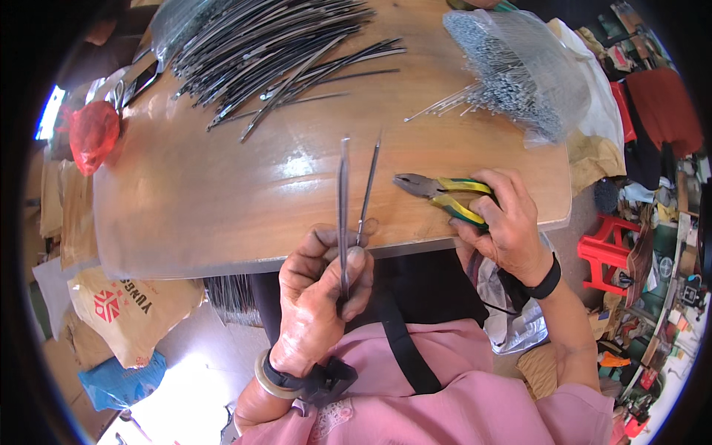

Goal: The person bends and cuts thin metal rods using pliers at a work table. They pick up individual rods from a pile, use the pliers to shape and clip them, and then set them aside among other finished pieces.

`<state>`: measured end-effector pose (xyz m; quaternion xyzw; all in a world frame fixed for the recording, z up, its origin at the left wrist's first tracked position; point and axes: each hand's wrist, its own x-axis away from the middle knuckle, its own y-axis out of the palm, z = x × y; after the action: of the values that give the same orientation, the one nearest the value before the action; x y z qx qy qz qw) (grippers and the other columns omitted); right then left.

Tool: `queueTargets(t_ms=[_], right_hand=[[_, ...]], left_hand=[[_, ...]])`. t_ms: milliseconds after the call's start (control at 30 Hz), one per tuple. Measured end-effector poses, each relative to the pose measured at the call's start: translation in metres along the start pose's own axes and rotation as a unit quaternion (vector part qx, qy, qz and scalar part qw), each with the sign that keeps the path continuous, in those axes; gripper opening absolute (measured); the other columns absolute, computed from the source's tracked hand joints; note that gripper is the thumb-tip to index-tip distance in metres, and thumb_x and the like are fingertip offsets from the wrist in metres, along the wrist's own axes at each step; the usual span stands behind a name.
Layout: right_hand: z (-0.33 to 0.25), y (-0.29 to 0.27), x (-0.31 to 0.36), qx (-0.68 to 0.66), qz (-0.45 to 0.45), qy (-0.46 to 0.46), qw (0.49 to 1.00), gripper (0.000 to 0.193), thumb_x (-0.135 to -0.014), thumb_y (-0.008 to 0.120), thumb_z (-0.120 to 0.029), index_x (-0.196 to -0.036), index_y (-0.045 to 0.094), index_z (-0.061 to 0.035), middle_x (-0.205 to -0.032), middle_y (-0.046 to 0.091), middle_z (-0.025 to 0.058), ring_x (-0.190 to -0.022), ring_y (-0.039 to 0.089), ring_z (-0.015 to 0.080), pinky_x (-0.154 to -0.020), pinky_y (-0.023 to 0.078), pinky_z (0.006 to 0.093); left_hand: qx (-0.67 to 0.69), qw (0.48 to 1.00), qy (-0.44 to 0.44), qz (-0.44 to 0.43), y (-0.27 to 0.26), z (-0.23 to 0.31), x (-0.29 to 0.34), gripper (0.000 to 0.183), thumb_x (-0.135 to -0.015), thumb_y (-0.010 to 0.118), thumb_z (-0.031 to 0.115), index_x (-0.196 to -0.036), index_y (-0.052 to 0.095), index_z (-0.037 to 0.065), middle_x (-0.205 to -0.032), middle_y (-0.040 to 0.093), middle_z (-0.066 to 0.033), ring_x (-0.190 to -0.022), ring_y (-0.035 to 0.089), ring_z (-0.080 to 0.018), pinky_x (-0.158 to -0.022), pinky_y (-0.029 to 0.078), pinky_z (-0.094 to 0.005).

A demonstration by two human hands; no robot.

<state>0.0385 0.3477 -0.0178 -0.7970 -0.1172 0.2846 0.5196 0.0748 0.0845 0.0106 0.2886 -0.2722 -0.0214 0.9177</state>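
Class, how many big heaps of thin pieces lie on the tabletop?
2: a dark heap at the upper left of the table, and a silvery heap, partly in clear plastic, at the upper right. More may be hidden past the picture's top edge.

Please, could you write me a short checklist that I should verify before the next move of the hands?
1. Pliers secure in the right hand: ok, gripped by the yellow-green handles.
2. Wider dark strip and thin dark rod held by the left hand: ok, both between its fingers.
3. Pliers clear of both pieces: ok, a gap shows.
4. Condition of the wider strip's far tip: cannot tell, blurred.
5. Thin wires fully inside the clear bag: not ok, some stick out over the table.
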Motion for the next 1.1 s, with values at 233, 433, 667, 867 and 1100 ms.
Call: queueTargets(t_ms=[233, 433, 667, 867, 1100], right_hand=[[-0.028, -0.025, 0.003, -0.565, -0.125, 0.227, 0.783, 0.022, -0.077, 0.078, -0.012, -0.079, 0.062, 0.0020, -0.094, 0.062, 0.0081, -0.074, 0.056, 0.0140, -0.064, 0.043, 0.0261], [-0.048, -0.031, -0.009, -0.411, -0.106, 0.174, 0.889, 0.033, -0.078, 0.079, -0.028, -0.090, 0.068, -0.0001, -0.098, 0.063, 0.0122, -0.080, 0.064, 0.0249, -0.070, 0.050, 0.0314], [-0.054, -0.025, -0.013, -0.279, -0.148, 0.029, 0.948, 0.036, -0.071, 0.079, -0.021, -0.095, 0.066, 0.0018, -0.113, 0.060, 0.0180, -0.091, 0.064, 0.0349, -0.077, 0.052, 0.0396], [-0.057, -0.014, -0.017, -0.186, -0.180, -0.027, 0.965, 0.031, -0.079, 0.070, -0.022, -0.094, 0.058, 0.0020, -0.089, 0.052, 0.0173, -0.080, 0.060, 0.0341, -0.067, 0.049, 0.0418], [-0.050, -0.009, -0.064, -0.290, -0.177, -0.081, 0.937, 0.037, -0.081, 0.071, -0.025, -0.102, 0.061, 0.0038, -0.097, 0.057, 0.0195, -0.078, 0.060, 0.0347, -0.066, 0.050, 0.0408]], left_hand=[[0.002, 1.000, 0.016, 0.013, 0.007, 0.002, -0.003, 0.010, -0.090, 0.060, 0.004, -0.097, 0.054, 0.002, -0.075, 0.058, -0.0112, -0.040, 0.036, -0.0086, -0.039, 0.029, -0.0206], [-0.039, 0.996, 0.084, 0.014, 0.010, 0.007, 0.005, 0.009, -0.090, 0.062, -0.002, -0.094, 0.054, 0.000, -0.071, 0.060, -0.0051, -0.048, 0.043, -0.0047, -0.042, 0.032, -0.0188], [-0.102, 0.988, 0.114, 0.017, 0.007, 0.006, 0.008, 0.012, -0.089, 0.063, -0.004, -0.094, 0.054, 0.002, -0.072, 0.060, -0.0020, -0.051, 0.043, -0.0015, -0.045, 0.032, -0.0174], [-0.108, 0.988, 0.094, 0.057, -0.011, -0.001, 0.003, 0.013, -0.089, 0.061, -0.006, -0.095, 0.053, 0.003, -0.072, 0.061, -0.0045, -0.052, 0.046, -0.0034, -0.044, 0.033, -0.0175], [-0.199, 0.960, 0.176, 0.087, -0.060, 0.040, 0.009, 0.010, -0.087, 0.059, -0.002, -0.087, 0.051, 0.004, -0.068, 0.054, -0.0032, -0.042, 0.040, -0.0067, -0.036, 0.026, -0.0200]])
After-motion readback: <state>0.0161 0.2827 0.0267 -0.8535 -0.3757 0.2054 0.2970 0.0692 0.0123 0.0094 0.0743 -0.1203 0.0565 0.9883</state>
